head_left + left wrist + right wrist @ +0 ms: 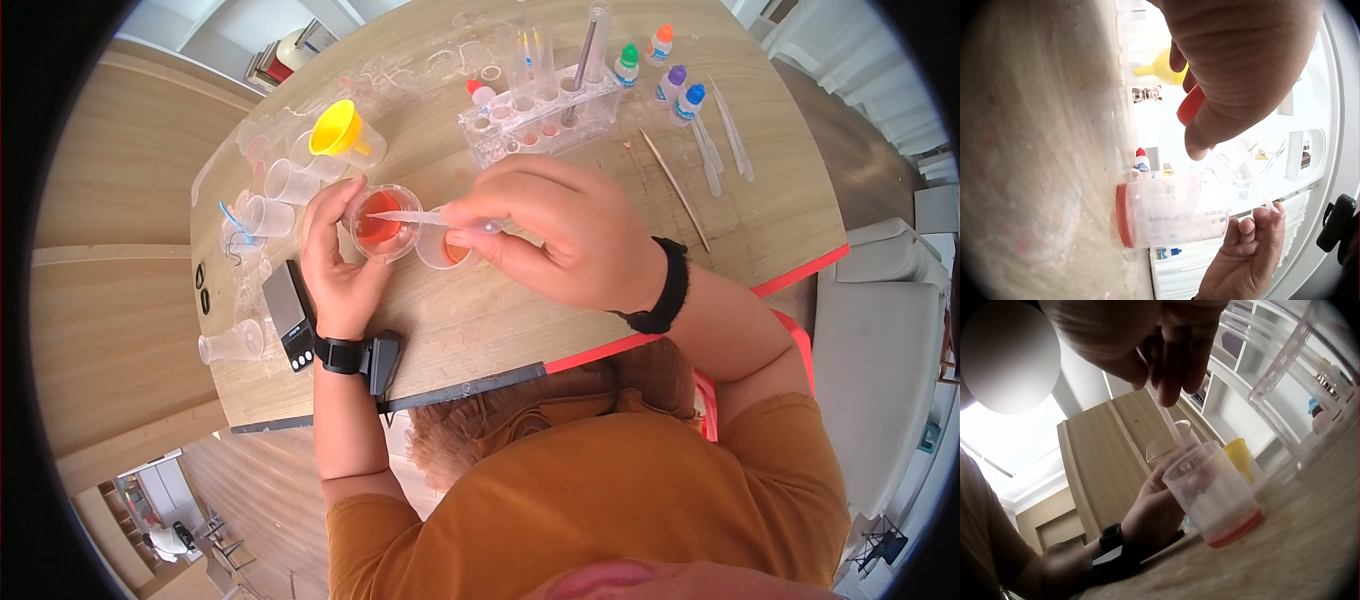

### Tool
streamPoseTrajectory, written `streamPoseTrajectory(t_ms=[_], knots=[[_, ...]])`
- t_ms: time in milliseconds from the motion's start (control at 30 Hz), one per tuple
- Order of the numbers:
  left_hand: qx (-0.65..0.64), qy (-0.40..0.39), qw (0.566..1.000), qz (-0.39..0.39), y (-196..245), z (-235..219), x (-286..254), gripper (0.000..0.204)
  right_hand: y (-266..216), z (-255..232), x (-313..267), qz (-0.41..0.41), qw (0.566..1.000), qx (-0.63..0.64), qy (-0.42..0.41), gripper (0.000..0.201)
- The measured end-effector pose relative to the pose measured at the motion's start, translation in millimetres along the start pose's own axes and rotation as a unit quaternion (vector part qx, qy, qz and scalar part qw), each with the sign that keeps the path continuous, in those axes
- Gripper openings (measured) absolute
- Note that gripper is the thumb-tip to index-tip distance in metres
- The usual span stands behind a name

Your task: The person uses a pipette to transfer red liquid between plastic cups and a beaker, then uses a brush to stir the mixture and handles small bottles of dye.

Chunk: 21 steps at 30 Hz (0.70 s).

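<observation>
My left hand (pixel 343 265) grips a clear cup (pixel 398 242) of red liquid, held off the table and tilted in the left wrist view. My right hand (pixel 565 235) pinches a clear plastic dropper (pixel 412 216), its tip over the mouth of that cup. Between the hands a second clear cup (pixel 437 257) stands on the table, with a shallow layer of red liquid (pixel 1235 527) at its bottom in the right wrist view. Whether the dropper tip touches the liquid, I cannot tell.
A test tube rack (pixel 545 122) stands at the back, with dropper bottles (pixel 627 66) to its right. A yellow funnel (pixel 337 128) and several clear cups (pixel 291 182) are at the left, near a black scale (pixel 287 305). A wooden stick (pixel 675 188) lies at the right.
</observation>
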State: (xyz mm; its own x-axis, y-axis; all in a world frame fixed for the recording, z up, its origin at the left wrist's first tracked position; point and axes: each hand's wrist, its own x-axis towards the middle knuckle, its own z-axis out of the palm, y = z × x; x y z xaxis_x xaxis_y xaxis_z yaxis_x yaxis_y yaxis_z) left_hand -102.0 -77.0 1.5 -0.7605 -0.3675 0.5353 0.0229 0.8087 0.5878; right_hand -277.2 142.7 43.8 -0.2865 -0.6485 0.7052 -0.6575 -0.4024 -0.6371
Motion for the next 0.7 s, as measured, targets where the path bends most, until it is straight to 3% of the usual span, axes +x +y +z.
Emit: streamPoseTrajectory(t_ms=[133,700], knots=[[-0.021,0.028,0.999,-0.016,4.6,3.7,2.1,0.068,1.0,3.1,0.4,-0.002,1.0,-0.002,0.013,0.011],[0.002,-0.002,1.0,-0.002,1.2,0.3,0.1,0.066,3.1,0.7,-2.7,0.002,1.0,-0.011,-0.008,0.012]])
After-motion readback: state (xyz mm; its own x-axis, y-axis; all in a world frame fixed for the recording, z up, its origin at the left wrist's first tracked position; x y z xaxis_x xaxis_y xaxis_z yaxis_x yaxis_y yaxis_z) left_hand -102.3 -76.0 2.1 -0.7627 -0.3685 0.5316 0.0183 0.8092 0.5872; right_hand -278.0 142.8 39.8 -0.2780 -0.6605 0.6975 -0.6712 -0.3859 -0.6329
